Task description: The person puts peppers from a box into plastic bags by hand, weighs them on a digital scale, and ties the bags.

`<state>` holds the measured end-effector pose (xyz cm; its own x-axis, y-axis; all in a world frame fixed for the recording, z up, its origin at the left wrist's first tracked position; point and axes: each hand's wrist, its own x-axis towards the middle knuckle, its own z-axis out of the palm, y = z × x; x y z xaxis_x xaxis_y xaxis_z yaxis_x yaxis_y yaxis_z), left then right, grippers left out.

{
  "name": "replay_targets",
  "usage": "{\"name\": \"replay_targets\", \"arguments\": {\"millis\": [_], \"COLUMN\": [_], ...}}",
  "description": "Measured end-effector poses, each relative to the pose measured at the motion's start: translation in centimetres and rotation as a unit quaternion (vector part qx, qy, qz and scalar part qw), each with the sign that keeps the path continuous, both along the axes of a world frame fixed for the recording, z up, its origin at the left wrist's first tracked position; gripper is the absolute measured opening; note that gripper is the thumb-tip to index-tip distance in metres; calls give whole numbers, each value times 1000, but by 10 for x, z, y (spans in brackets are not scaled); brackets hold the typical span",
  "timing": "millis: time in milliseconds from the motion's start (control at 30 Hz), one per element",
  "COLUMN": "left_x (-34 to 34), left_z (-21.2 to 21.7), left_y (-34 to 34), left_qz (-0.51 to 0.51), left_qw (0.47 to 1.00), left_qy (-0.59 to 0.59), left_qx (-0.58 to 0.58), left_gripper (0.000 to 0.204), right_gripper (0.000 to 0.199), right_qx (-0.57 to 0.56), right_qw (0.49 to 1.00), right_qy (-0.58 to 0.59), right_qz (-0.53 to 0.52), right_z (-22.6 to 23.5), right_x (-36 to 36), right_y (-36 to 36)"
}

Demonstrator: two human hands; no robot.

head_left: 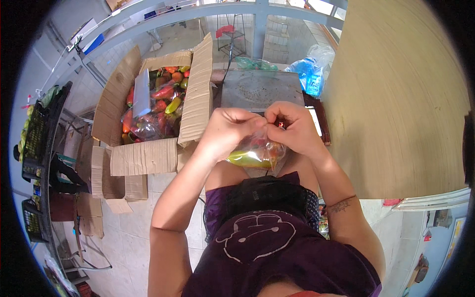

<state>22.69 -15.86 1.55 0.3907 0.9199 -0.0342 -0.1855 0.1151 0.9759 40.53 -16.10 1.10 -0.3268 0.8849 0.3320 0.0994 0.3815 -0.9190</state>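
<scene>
A clear plastic bag of peppers (253,158) hangs between my hands above my lap, with a long yellow-green pepper and some red showing through the film. My left hand (232,129) pinches the gathered top of the bag from the left. From the right, my right hand (295,127) pinches the same top, thumb and forefinger meeting close to the left fingertips. Whether the bag's neck is knotted or only bunched is hidden by the fingers. Just beyond my hands lies a flat grey metal scale plate (260,91).
An open cardboard box (195,99) of red and green peppers (166,91) stands at left, plastic film lying on them. Blue plastic bags (311,76) sit behind the plate. A large wooden board (396,109) blocks the right. Black crates (37,143) line the far left.
</scene>
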Motion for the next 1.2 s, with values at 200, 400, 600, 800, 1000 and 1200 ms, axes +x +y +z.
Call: {"name": "replay_targets", "arguments": {"millis": [200,400,600,800,1000,1200], "left_x": [-1,-5,-8,-6,-4,-1], "left_z": [-1,-2,-1,3,-3,-3], "left_y": [-6,-1,4,3,4,2], "left_qz": [4,-7,-34,-29,-18,-20], "left_qw": [1000,996,993,993,989,992], "left_qy": [-15,17,57,53,22,4], "left_qx": [25,84,95,98,145,123], "left_gripper": [13,11,8,6,9,10], "right_gripper": [15,14,14,14,14,13], "right_qx": [7,-42,-15,19,21,77], "right_qw": [1000,998,1000,1000,998,991], "right_qy": [-23,37,-20,0,-5,-45], "right_qz": [-12,-11,5,-5,-67,-98], "right_z": [5,7,8,5,6,8], "right_x": [0,-7,-1,-3,-4,-8], "right_y": [-1,-3,-1,-4,-3,-4]}}
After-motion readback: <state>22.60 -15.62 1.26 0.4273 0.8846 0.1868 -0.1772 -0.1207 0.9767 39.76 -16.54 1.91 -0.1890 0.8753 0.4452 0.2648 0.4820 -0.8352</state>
